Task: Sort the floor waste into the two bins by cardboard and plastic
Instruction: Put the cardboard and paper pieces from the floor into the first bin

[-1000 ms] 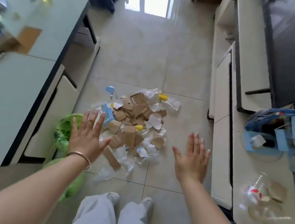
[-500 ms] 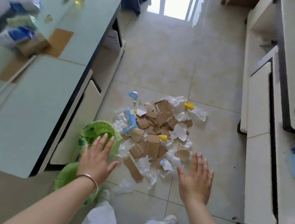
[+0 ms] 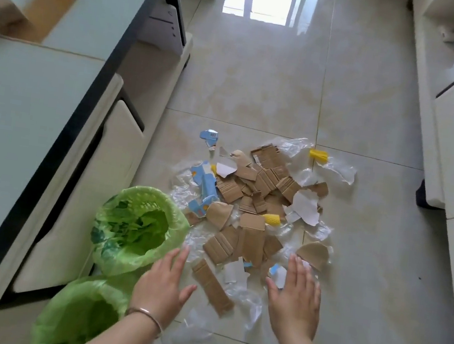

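A loose pile of torn brown cardboard pieces (image 3: pixel 259 185), mixed with crumpled clear plastic film (image 3: pixel 245 300), blue-and-white printed scraps (image 3: pixel 204 180) and small yellow plastic bits (image 3: pixel 319 155), lies on glossy beige floor tiles (image 3: pixel 262 74). Just left of the pile stand two round bins lined with green plastic bags: the farther bin (image 3: pixel 136 229) and the nearer bin (image 3: pixel 80 314), which is cut off at the bottom edge. Both sit against a pale low cabinet (image 3: pixel 48 146). At the pile's near edge, the left hand (image 3: pixel 163 282) and right hand (image 3: pixel 295 301) hover palm-down, fingers spread, holding nothing. A long cardboard strip (image 3: pixel 211 286) lies between them.
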